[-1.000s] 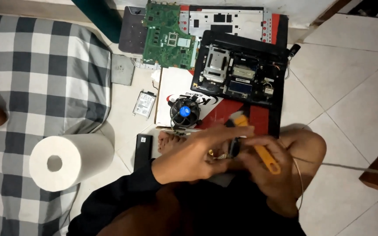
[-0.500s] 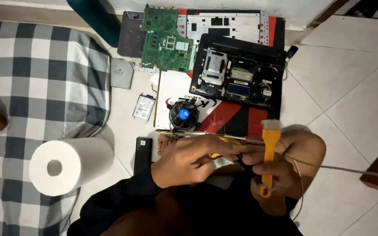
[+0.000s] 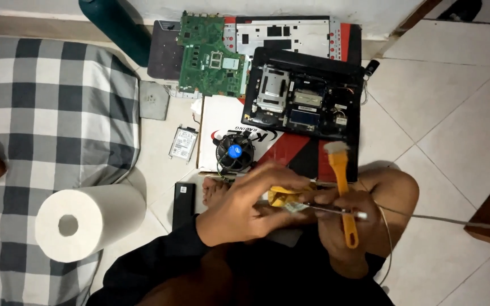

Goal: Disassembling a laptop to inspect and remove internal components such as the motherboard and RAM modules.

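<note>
One checked blanket (image 3: 46, 113) lies far left of the fingers, one paper roll (image 3: 86, 222) nearer. Beyond the fingertips sit one opened laptop (image 3: 304, 102), one green circuit board (image 3: 211, 56) and one fan (image 3: 235, 152). The left hand (image 3: 250, 207) pinches a crumpled yellow cloth (image 3: 284, 196); the right hand (image 3: 344, 226) grips one orange brush (image 3: 344, 192), bristles upward, just beside it.

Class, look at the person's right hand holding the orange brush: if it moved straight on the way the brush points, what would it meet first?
Probably the open black laptop base: the right hand aims the orange brush at it, though depth is unclear.
</note>
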